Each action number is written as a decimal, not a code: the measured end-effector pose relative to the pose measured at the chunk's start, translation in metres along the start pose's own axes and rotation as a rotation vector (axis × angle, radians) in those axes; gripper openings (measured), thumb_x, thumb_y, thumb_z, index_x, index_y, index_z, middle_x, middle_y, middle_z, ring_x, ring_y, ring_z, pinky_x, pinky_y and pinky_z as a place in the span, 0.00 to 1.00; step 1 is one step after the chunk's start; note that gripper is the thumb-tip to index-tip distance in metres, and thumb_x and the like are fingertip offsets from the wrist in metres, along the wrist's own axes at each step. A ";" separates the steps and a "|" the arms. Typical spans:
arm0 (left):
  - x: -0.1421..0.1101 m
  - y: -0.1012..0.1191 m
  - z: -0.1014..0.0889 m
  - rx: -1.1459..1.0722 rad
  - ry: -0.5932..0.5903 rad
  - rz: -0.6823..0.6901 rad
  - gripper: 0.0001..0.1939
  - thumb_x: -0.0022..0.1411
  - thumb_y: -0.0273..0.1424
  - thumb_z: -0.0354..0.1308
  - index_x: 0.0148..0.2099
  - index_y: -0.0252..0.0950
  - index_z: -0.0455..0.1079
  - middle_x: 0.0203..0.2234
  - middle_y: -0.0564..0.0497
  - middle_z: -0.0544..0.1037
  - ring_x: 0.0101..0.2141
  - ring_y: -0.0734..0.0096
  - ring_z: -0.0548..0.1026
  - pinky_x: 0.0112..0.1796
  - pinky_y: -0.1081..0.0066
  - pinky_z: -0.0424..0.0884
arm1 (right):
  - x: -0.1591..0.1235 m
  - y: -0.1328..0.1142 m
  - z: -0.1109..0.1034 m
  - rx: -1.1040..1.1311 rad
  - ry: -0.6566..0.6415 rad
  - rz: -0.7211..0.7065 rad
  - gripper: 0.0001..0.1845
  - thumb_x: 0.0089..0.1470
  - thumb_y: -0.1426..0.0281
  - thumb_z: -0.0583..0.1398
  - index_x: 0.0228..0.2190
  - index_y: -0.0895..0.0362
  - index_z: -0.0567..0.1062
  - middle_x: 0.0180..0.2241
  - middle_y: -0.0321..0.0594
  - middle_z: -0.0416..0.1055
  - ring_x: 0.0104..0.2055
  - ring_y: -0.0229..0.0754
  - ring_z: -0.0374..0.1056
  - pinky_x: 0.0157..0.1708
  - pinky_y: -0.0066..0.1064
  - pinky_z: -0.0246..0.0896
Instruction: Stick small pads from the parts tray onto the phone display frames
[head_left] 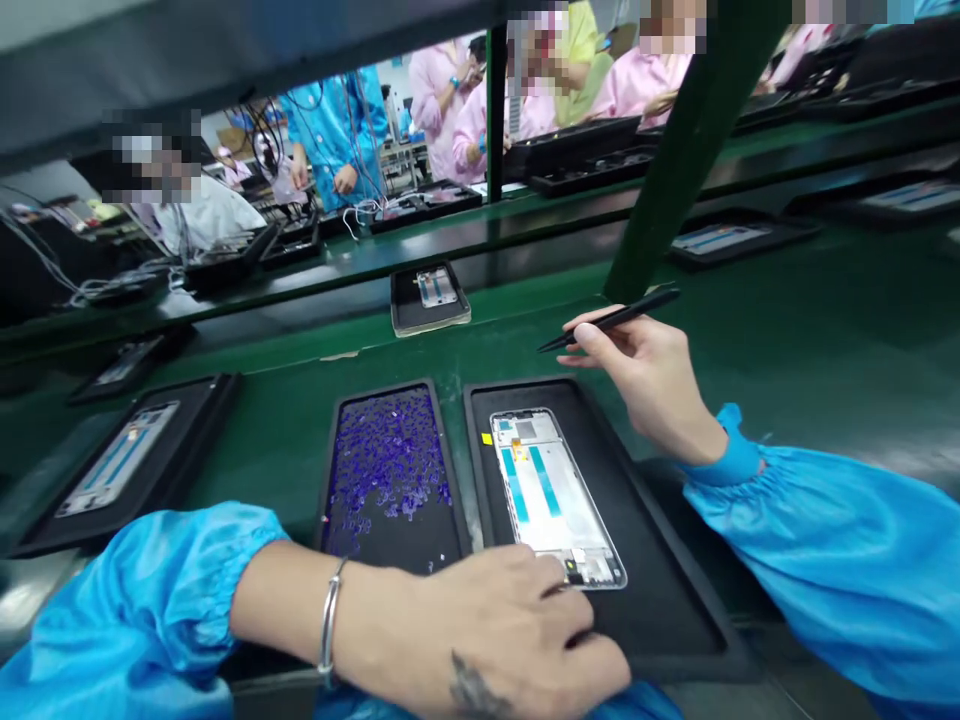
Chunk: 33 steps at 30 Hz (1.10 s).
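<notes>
My right hand [649, 375] holds black tweezers [611, 320] raised above the far right of a black tray [637, 560], their pointed end toward the left. In that tray lies a silver phone frame [566, 500] with two blue strips and a small yellow tab at its side. My left hand [502, 625] is over the frame's lower end, fingers curled; the fingertips are hidden, so whatever they grip does not show. Left of it, a second black tray [390, 545] holds many tiny purple-blue clear pieces [394, 450].
More black trays with phone frames lie on the green bench: one at left [124, 460], one behind [431, 300], one at right [724, 240]. A slanted green post [690, 150] rises behind my right hand. Several people in work coats are across the bench.
</notes>
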<state>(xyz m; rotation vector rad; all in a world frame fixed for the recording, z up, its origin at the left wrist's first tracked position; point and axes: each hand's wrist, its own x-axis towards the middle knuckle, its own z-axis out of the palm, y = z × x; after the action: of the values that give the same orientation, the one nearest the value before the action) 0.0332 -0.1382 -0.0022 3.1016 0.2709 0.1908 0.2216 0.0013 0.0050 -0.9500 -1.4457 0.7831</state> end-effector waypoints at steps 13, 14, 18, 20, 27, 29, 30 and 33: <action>0.012 -0.075 0.002 0.156 -0.139 -0.331 0.07 0.71 0.29 0.46 0.43 0.32 0.63 0.38 0.47 0.73 0.36 0.67 0.72 0.37 0.68 0.68 | -0.041 -0.046 -0.011 -0.094 0.031 -0.372 0.05 0.58 0.68 0.59 0.37 0.53 0.74 0.37 0.40 0.72 0.36 0.38 0.73 0.36 0.30 0.72; 0.013 -0.089 0.003 0.160 -0.137 -0.358 0.07 0.71 0.29 0.46 0.44 0.32 0.64 0.39 0.46 0.73 0.37 0.67 0.72 0.38 0.68 0.69 | -0.047 -0.047 -0.011 -0.136 -0.001 -0.473 0.05 0.58 0.71 0.59 0.38 0.53 0.74 0.36 0.40 0.72 0.37 0.38 0.72 0.37 0.30 0.71; 0.021 -0.146 0.005 0.196 -0.097 -0.457 0.08 0.71 0.28 0.47 0.46 0.32 0.64 0.42 0.44 0.73 0.41 0.65 0.72 0.41 0.67 0.70 | -0.061 -0.045 -0.012 -0.277 -0.150 -0.818 0.15 0.53 0.79 0.60 0.42 0.54 0.73 0.37 0.41 0.73 0.42 0.40 0.70 0.40 0.31 0.69; 0.027 -0.175 0.003 0.207 -0.060 -0.505 0.09 0.71 0.29 0.47 0.49 0.32 0.65 0.44 0.44 0.72 0.43 0.64 0.72 0.43 0.66 0.70 | -0.064 -0.042 -0.012 -0.330 -0.185 -0.848 0.17 0.53 0.79 0.60 0.44 0.54 0.72 0.37 0.42 0.72 0.42 0.40 0.70 0.39 0.31 0.69; 0.046 -0.276 -0.004 0.191 0.047 -0.655 0.17 0.68 0.37 0.55 0.55 0.34 0.66 0.50 0.44 0.71 0.46 0.64 0.73 0.46 0.58 0.73 | -0.061 -0.036 -0.007 -0.380 -0.239 -0.868 0.20 0.51 0.82 0.60 0.45 0.56 0.71 0.35 0.42 0.71 0.41 0.40 0.68 0.39 0.32 0.68; 0.048 -0.297 -0.003 0.176 0.061 -0.698 0.17 0.68 0.37 0.55 0.55 0.34 0.66 0.50 0.44 0.71 0.47 0.63 0.73 0.46 0.58 0.73 | -0.060 -0.035 -0.006 -0.386 -0.258 -0.860 0.20 0.51 0.82 0.59 0.46 0.55 0.71 0.35 0.42 0.71 0.40 0.40 0.68 0.38 0.32 0.68; 0.049 -0.305 -0.003 0.166 0.068 -0.720 0.18 0.68 0.37 0.55 0.55 0.34 0.66 0.50 0.44 0.71 0.47 0.63 0.73 0.47 0.57 0.73 | -0.060 -0.035 -0.005 -0.385 -0.261 -0.856 0.20 0.52 0.82 0.59 0.46 0.55 0.71 0.35 0.42 0.71 0.40 0.40 0.68 0.38 0.32 0.68; 0.043 -0.319 -0.004 0.121 0.089 -0.791 0.18 0.68 0.37 0.56 0.55 0.34 0.66 0.50 0.44 0.71 0.47 0.63 0.73 0.47 0.57 0.73 | -0.058 -0.031 -0.003 -0.379 -0.270 -0.844 0.19 0.52 0.82 0.59 0.45 0.55 0.71 0.36 0.42 0.71 0.40 0.39 0.68 0.39 0.32 0.68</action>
<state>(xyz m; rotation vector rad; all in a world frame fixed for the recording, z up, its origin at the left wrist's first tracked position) 0.0203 0.1836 -0.0038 2.8134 1.4939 0.2882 0.2203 -0.0643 0.0069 -0.4164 -2.0584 0.0022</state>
